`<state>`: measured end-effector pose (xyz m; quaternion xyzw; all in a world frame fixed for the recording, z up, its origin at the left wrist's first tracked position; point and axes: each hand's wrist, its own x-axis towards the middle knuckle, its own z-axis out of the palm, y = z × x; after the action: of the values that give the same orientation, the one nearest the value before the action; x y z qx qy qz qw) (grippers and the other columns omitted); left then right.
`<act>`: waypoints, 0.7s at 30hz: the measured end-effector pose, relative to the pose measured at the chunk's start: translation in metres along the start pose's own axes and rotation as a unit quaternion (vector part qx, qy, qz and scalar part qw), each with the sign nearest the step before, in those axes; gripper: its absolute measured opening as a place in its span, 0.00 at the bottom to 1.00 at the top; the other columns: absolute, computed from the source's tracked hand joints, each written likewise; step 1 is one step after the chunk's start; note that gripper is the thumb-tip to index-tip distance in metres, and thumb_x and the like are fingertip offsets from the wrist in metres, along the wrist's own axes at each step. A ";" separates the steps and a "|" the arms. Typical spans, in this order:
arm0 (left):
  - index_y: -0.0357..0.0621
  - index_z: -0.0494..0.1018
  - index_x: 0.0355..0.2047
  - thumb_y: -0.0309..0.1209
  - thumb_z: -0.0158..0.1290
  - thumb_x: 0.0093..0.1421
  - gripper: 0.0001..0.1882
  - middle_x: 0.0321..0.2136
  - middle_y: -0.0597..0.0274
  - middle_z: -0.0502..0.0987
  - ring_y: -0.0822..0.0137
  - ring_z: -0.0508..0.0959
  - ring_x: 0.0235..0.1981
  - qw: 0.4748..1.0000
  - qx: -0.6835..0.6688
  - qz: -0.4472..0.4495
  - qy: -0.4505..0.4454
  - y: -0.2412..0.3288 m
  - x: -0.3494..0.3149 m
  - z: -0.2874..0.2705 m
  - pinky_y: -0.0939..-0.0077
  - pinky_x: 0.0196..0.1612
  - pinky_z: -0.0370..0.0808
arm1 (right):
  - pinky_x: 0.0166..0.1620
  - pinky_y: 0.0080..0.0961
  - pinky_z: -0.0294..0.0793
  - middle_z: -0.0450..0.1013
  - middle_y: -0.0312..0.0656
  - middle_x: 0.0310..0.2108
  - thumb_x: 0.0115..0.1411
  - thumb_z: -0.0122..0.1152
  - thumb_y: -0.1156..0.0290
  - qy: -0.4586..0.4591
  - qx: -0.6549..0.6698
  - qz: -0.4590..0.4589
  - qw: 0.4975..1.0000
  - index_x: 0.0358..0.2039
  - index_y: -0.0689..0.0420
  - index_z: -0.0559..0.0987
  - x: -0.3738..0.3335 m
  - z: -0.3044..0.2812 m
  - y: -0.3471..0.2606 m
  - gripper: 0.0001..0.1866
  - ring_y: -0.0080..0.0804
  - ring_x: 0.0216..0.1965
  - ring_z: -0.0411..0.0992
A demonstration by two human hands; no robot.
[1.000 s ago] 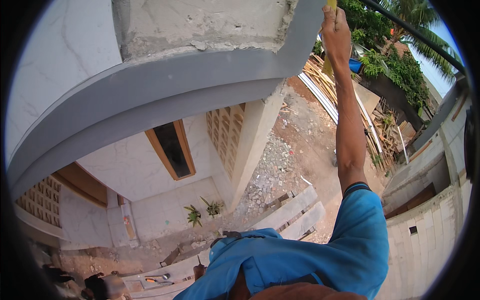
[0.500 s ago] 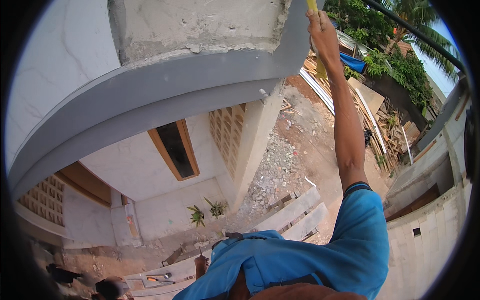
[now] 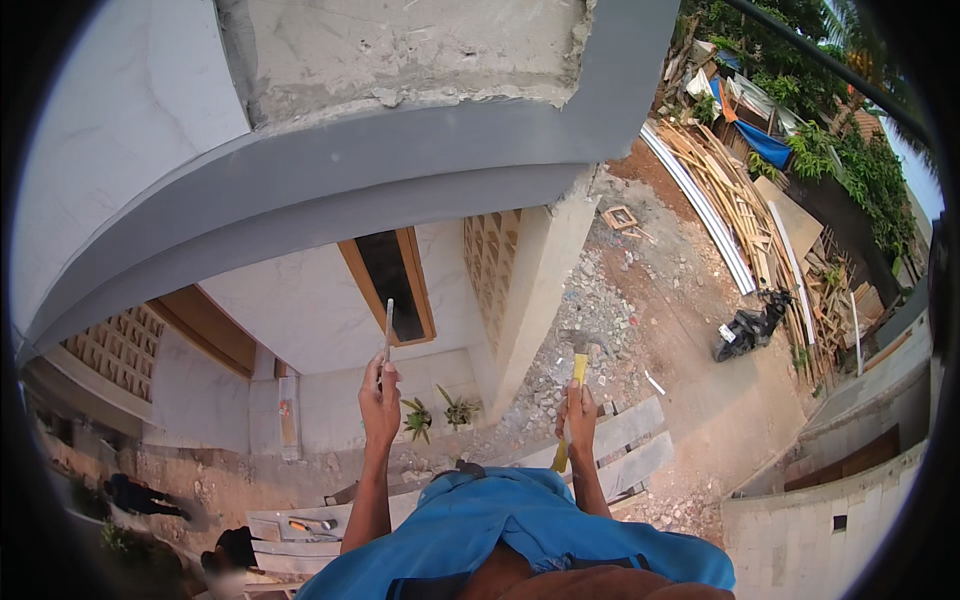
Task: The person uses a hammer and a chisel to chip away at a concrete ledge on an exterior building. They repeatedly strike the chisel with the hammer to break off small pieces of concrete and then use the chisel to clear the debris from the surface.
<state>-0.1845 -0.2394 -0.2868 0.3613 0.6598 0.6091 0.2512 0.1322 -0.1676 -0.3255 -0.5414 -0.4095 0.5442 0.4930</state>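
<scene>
In front of my body, my left hand [image 3: 379, 400] is closed around a slim grey chisel [image 3: 389, 322], its rod pointing up. To its right, my right hand [image 3: 576, 412] grips the yellow handle of a hammer [image 3: 580, 368]. The hammer's grey head is up and hard to make out against the rubble; the handle's end shows below the fist. Both tools are apart from each other and from the wall. Beyond them runs a grey ledge [image 3: 350, 178], with a rough, bare cement patch [image 3: 410, 50] above it, beside a white marbled tile [image 3: 130, 110].
Planks [image 3: 640, 430] lie below me, with an orange-handled tool [image 3: 300, 525] on the left ones. Rubble [image 3: 590, 300], a parked motorcycle [image 3: 752, 325] and stacked timber [image 3: 735, 190] are on the right. A person in dark clothes [image 3: 145, 497] is at lower left. A dark cable crosses the upper right.
My right hand has come down from the ledge's upper right corner to before my body with the hammer. My left hand has risen into fuller view with the chisel.
</scene>
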 end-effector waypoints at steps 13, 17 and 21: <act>0.45 0.77 0.50 0.31 0.52 0.67 0.13 0.37 0.57 0.81 0.53 0.82 0.34 0.750 0.399 0.434 0.300 0.282 0.143 0.000 0.60 0.36 0.78 | 0.24 0.24 0.61 0.65 0.31 0.17 0.71 0.55 0.55 0.014 -0.096 -0.030 0.995 0.30 0.58 0.74 0.027 -0.098 0.037 0.20 0.20 0.19 0.63; 0.42 0.76 0.46 0.30 0.54 0.64 0.11 0.35 0.55 0.80 0.48 0.81 0.34 0.756 0.440 0.400 0.274 0.286 0.118 0.014 0.56 0.35 0.77 | 0.26 0.25 0.63 0.66 0.34 0.18 0.69 0.57 0.53 -0.009 -0.134 -0.071 0.988 0.30 0.59 0.74 0.057 -0.123 0.041 0.20 0.21 0.20 0.64; 0.42 0.75 0.43 0.30 0.55 0.62 0.10 0.33 0.55 0.79 0.48 0.81 0.32 0.762 0.472 0.369 0.245 0.287 0.100 0.034 0.55 0.33 0.77 | 0.27 0.25 0.64 0.66 0.34 0.18 0.70 0.56 0.53 -0.028 -0.131 -0.024 0.991 0.31 0.59 0.75 0.073 -0.139 0.040 0.20 0.21 0.21 0.65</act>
<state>-0.1710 -0.1407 0.0021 0.4881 0.7186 0.3337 -0.3661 0.2715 -0.1152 -0.3890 -0.5759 -0.5038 0.4887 0.4192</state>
